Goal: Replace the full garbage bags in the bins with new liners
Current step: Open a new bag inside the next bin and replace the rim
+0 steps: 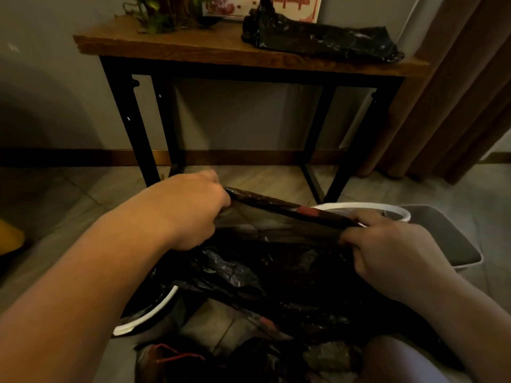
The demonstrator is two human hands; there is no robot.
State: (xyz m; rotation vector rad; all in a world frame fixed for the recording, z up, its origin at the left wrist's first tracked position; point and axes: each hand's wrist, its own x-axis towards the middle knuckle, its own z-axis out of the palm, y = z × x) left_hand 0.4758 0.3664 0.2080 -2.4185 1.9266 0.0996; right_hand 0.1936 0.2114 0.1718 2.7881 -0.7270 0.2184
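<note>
Black plastic liner (276, 230), one: top edge stretched taut between my two hands, low over the tiled floor. Left grip (190, 211): fingers curled, pinching the liner's left end. Right grip (392, 250): likewise pinching the right end, just in front of a white bin rim (405, 215). Spare black bags (320, 40): heaped on the wooden bench (166, 48) behind.
</note>
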